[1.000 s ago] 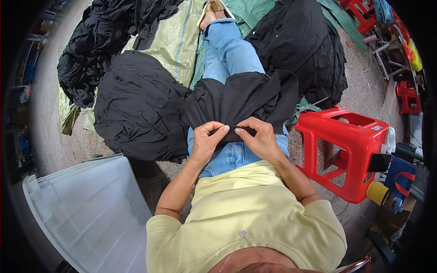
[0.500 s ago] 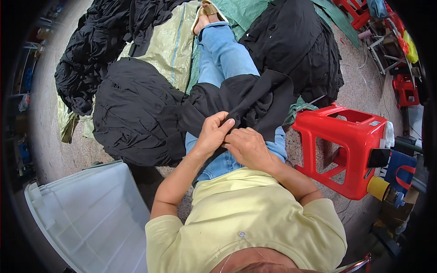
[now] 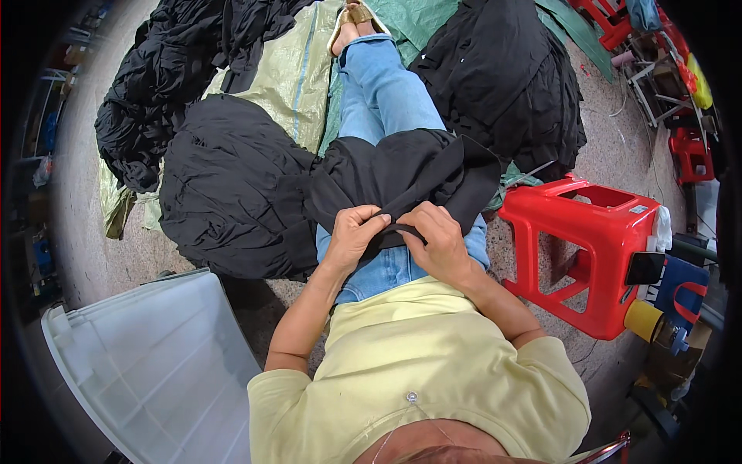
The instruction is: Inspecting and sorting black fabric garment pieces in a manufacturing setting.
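Note:
A black garment (image 3: 386,166) lies spread over my lap, across the light blue jeans (image 3: 386,89). With thumb and fingers pinched, my left hand (image 3: 355,233) grips its near edge. Just beside it, my right hand (image 3: 437,236) holds the same edge, fingers curled over the cloth and thumb beneath. The hands are close together but apart, with a strip of the fabric between them. What kind of garment it is cannot be made out from the folds.
Left of my legs sits a heap of black garments (image 3: 232,185); another dark pile (image 3: 502,77) lies to the right. A red plastic stool (image 3: 610,309) with a phone (image 3: 644,268) on its side stands at right. At lower left is a translucent plastic bin (image 3: 166,340).
My hands have moved slightly apart along the garment's edge. The right hand has turned and its thumb now shows. The cloth between them is drawn straighter and lies nearer my waist.

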A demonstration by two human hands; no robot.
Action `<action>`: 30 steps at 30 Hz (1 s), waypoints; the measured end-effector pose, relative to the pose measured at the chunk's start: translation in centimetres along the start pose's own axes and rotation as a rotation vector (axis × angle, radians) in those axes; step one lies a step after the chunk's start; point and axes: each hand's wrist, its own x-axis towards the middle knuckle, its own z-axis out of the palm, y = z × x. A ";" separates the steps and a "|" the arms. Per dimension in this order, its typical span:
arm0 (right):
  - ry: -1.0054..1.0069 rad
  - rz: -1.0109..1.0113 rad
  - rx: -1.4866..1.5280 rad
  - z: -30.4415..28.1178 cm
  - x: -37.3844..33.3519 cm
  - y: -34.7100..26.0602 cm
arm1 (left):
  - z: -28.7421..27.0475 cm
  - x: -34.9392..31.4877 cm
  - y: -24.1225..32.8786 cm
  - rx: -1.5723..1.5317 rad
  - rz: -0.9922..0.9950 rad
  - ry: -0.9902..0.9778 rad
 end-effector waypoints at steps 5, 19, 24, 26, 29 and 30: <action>-0.038 -0.070 0.008 -0.3 0.3 -0.4 | 1.2 -0.3 0.2 0.313 0.186 0.287; 0.002 -0.033 0.003 0.3 0.1 0.0 | -0.1 -0.4 0.1 0.090 0.047 0.004; -0.020 -0.037 0.016 0.2 -0.1 0.2 | 0.1 -0.6 0.3 0.336 0.224 -0.065; -0.037 -0.025 0.046 0.2 0.0 0.1 | -0.1 -0.9 -0.2 0.333 0.254 -0.068; -0.039 0.004 0.084 0.1 0.2 0.1 | -0.3 -1.1 -0.9 0.291 0.351 -0.040; -0.039 0.004 0.083 0.1 0.1 0.3 | 0.1 -1.3 -0.5 0.344 0.368 -0.039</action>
